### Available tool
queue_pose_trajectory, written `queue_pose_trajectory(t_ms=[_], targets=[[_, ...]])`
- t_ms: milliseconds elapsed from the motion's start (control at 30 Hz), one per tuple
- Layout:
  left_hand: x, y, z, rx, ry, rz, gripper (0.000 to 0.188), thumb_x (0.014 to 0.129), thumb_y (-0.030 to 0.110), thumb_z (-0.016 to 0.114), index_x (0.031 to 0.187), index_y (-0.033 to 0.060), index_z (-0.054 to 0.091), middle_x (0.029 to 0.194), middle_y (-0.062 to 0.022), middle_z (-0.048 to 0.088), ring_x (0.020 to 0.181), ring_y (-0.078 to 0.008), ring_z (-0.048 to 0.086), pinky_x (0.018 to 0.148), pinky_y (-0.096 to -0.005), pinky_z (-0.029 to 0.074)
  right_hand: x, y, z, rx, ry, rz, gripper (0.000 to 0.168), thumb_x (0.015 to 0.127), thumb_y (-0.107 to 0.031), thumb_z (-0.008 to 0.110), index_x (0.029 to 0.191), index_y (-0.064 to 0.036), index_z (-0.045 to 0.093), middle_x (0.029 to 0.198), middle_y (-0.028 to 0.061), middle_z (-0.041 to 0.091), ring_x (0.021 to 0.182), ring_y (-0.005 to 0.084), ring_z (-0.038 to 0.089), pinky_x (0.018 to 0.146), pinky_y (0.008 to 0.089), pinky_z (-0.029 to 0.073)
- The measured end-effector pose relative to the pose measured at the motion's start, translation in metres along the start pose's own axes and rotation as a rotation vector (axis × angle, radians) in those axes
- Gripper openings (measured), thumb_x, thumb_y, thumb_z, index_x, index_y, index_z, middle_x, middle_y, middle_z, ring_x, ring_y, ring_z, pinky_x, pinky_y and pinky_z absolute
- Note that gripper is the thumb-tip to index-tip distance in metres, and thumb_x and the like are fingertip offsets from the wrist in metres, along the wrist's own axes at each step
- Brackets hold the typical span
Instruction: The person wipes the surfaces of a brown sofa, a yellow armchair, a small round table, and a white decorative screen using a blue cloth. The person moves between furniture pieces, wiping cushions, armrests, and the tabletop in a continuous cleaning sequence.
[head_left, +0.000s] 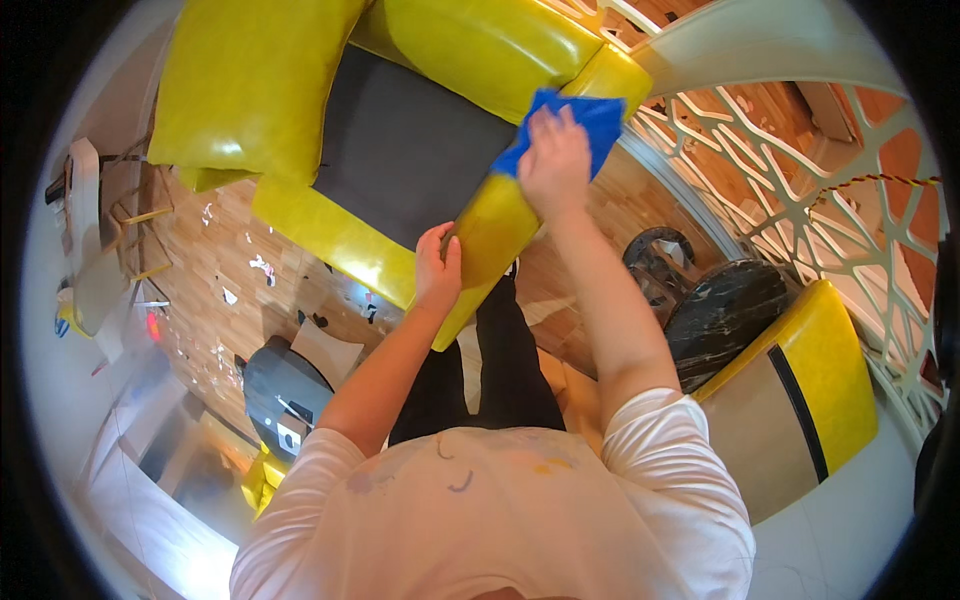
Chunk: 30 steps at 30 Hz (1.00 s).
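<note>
A yellow sofa (352, 240) with a glossy, leather-like cover stands before me, its dark grey seat base (420, 127) bare of a cushion. My right hand (556, 161) presses a blue cloth (604, 124) onto the top of the near armrest (487, 240), towards its back end. The cloth spreads out on both sides of the fingers and hangs over the outer edge. Lower down the same armrest, my left hand (439, 274) rests against the inner edge, with thumb and fingers slightly apart. Its palm side is hidden.
A large yellow cushion (251, 90) leans at the sofa's far side. Round black marbled tabletop (727, 315) and yellow-and-beige upholstered piece (795, 405) stand at right, beside a white lattice partition (757, 157). Paper scraps (262, 268) litter the wooden floor. A dark round table (285, 397) is at left.
</note>
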<state>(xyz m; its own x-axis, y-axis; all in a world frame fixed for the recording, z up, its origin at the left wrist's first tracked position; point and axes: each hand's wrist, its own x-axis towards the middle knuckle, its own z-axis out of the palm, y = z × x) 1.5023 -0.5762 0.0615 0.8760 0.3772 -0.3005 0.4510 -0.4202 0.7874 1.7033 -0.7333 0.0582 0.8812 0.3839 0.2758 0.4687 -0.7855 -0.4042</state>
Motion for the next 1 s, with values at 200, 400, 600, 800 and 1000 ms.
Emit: queue_pose_trajectory(t_ms=[200,400,600,800,1000], targets=[[0.029,0.033,0.017,0.041,0.083,0.214,0.037,0.097,0.015,0.057,0.13,-0.0011,0.054,0.132,-0.0211,0.055,0.123,-0.0378,0.052,0.107,-0.0443,0.04,-0.091,-0.058,-0.005,0.285,-0.096,-0.032,0.048,0.08,-0.006,0.061,0.128,-0.002,0.063,0.14,0.0126,0.057,0.137,0.0354,0.046,0.111,0.05,0.035],[0.056,0.072,0.053,0.127,-0.025,0.434,0.051,0.092,0.018,0.061,0.138,-0.0003,0.048,0.147,-0.0219,0.046,0.137,-0.0402,0.042,0.113,-0.0482,0.032,-0.009,0.007,0.009,0.145,0.225,0.291,0.048,0.089,-0.002,0.049,0.136,0.008,0.049,0.147,0.0275,0.046,0.139,0.0508,0.036,0.114,0.057,0.028],[0.054,0.087,0.078,0.676,-0.07,0.596,0.055,0.091,0.022,0.058,0.142,0.0014,0.05,0.152,-0.0177,0.043,0.143,-0.0364,0.037,0.116,-0.0543,0.023,0.025,0.075,0.018,0.463,0.514,0.573,0.044,0.099,-0.004,0.045,0.141,0.008,0.045,0.144,0.0268,0.047,0.134,0.0419,0.043,0.113,0.0425,0.035],[0.054,0.08,0.081,0.737,-0.152,0.724,0.056,0.092,0.022,0.053,0.142,-0.0028,0.049,0.153,-0.0207,0.042,0.145,-0.0387,0.034,0.119,-0.0543,0.017,-0.084,0.011,0.067,2.265,0.674,1.182,0.052,0.109,-0.024,0.04,0.156,-0.006,0.029,0.153,0.0083,0.041,0.138,0.0219,0.04,0.116,0.0328,0.03],[0.051,0.077,0.08,0.761,-0.257,0.867,0.055,0.091,0.027,0.052,0.136,-0.0049,0.055,0.151,-0.0203,0.046,0.146,-0.0359,0.033,0.121,-0.0516,0.011,-0.109,-0.047,0.023,1.524,0.36,1.103,0.055,0.107,-0.021,0.042,0.157,-0.005,0.026,0.158,0.0093,0.034,0.143,0.0211,0.033,0.119,0.0325,0.023]])
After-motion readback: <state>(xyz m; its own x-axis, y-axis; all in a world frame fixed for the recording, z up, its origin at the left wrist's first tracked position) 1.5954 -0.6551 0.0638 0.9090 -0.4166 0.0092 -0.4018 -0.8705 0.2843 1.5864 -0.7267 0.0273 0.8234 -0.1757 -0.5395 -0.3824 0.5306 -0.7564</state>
